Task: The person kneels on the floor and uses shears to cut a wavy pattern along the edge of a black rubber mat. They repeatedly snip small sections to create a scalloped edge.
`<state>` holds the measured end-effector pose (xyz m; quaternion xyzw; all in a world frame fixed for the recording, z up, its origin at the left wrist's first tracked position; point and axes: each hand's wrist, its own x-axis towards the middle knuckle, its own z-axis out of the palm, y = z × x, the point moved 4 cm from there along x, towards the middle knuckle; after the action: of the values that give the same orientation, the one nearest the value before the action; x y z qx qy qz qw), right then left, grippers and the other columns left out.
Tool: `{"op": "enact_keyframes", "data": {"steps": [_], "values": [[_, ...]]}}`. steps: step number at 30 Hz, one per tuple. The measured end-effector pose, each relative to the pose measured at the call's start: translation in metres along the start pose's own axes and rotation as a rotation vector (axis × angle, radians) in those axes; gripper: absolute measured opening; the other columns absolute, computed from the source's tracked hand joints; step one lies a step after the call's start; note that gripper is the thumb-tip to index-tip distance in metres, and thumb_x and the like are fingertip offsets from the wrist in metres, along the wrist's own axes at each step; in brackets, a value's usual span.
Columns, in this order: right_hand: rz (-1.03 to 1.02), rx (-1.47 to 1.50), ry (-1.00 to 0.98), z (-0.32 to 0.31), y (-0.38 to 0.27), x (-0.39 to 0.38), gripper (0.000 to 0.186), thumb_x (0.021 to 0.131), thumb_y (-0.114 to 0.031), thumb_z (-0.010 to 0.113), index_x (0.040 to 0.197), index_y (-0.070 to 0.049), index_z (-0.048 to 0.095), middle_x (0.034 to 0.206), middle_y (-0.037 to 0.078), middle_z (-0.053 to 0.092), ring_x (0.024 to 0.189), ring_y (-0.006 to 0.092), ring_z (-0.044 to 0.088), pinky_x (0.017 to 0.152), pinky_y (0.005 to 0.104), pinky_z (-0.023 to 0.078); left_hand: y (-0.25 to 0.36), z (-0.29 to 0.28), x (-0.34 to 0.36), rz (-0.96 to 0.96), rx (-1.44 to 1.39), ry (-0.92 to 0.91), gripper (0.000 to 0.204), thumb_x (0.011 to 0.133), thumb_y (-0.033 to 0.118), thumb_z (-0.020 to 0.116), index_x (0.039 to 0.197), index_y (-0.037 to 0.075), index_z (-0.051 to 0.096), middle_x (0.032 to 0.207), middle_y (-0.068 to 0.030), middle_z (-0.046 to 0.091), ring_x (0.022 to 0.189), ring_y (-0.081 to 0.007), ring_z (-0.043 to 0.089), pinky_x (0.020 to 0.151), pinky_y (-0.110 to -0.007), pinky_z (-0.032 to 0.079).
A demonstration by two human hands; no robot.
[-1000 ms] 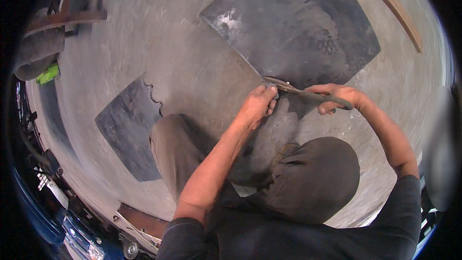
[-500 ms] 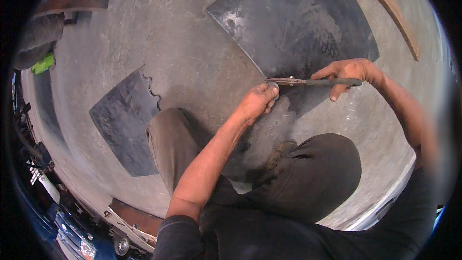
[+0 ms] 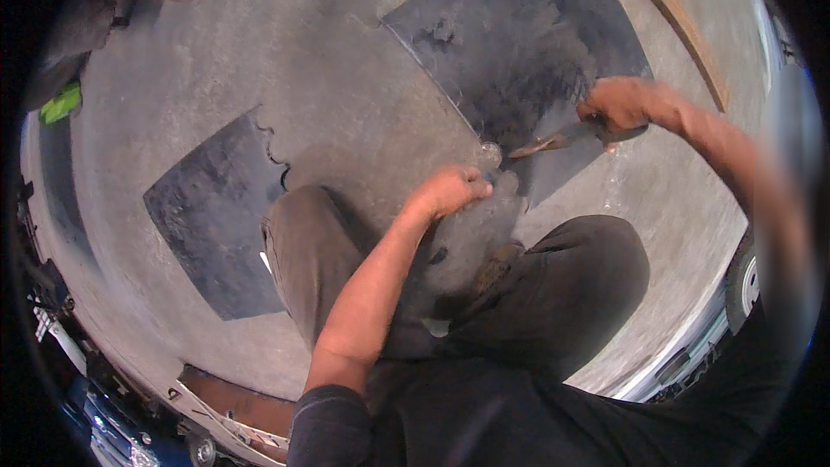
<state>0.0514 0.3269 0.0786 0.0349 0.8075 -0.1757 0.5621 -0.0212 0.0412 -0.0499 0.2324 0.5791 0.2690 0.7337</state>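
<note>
Fingers pinched, my left hand (image 3: 450, 193) is closed over the floor just below the near corner of a dark flat sheet (image 3: 510, 43). A small dark bit shows at its fingertips, too little to name. My right hand (image 3: 618, 105) is wrapped round the handles of long shears (image 3: 553, 140). Their blades point left, over the sheet's near edge and apart from my left hand; motion blurs them, so I cannot tell whether they are spread. Between the blade tips and my left hand, a small round disc (image 3: 488, 154) shows at the sheet's corner.
A second dark sheet (image 3: 216, 216), scalloped along one edge, lies left of my knee. A wooden strip (image 3: 670, 13) lies at the far right. Bright green material (image 3: 60, 104) is at the far left. A rusty panel (image 3: 238, 406) and vehicles stand behind, lower left.
The shears have come away from the sheet's corner, up and right with my right hand. My left hand has moved slightly down and left, and the round disc now shows above it.
</note>
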Motion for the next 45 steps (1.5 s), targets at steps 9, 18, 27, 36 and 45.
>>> {"op": "enact_keyframes", "data": {"steps": [9,18,27,36,45], "values": [[0.050,0.447,0.196,0.184,-0.026,-0.055,0.041,0.078,-0.032,0.073,0.109,-0.007,0.068,0.094,0.019,0.073,0.091,0.0398,0.069,0.078,0.0471,0.052,0.020,-0.029,-0.020,-0.075,0.653,0.099,0.034,0.089,0.033,0.066,0.098,0.000,0.070,0.082,-0.0120,0.070,0.069,-0.0218,0.066,0.070,-0.036,0.053],[0.198,1.262,0.784,0.346,-0.120,-0.104,0.049,0.081,-0.029,0.070,0.124,-0.004,0.065,0.111,0.019,0.072,0.093,0.0284,0.070,0.084,0.0394,0.053,0.037,-0.039,0.023,0.123,-0.531,0.665,0.048,0.098,0.024,0.062,0.128,-0.010,0.046,0.107,-0.0190,0.060,0.094,-0.0299,0.063,0.079,-0.042,0.055],[0.304,1.629,0.706,0.386,-0.150,-0.093,0.036,0.083,-0.011,0.068,0.118,-0.003,0.064,0.089,0.004,0.067,0.076,0.0109,0.060,0.069,0.0308,0.051,0.047,-0.042,0.027,0.163,-0.655,0.646,0.018,0.103,0.016,0.052,0.104,-0.001,0.056,0.093,-0.0117,0.061,0.079,-0.0233,0.062,0.064,-0.038,0.052],[0.146,1.949,0.651,0.409,-0.161,-0.064,0.046,0.089,-0.026,0.074,0.126,-0.005,0.056,0.077,0.001,0.058,0.069,0.0110,0.056,0.061,0.0287,0.047,0.056,0.082,0.085,0.110,-0.773,0.479,0.016,0.104,0.012,0.050,0.106,-0.004,0.053,0.096,-0.0150,0.061,0.089,-0.0298,0.066,0.083,-0.043,0.062],[-0.082,2.051,0.883,0.387,-0.172,-0.021,0.046,0.099,-0.039,0.061,0.127,-0.004,0.053,0.100,0.008,0.062,0.088,0.0166,0.059,0.077,0.0330,0.051,0.057,0.095,0.099,0.029,-0.711,0.354,0.017,0.103,0.013,0.051,0.108,-0.004,0.054,0.107,-0.0207,0.064,0.101,-0.0330,0.066,0.083,-0.041,0.061]]}}
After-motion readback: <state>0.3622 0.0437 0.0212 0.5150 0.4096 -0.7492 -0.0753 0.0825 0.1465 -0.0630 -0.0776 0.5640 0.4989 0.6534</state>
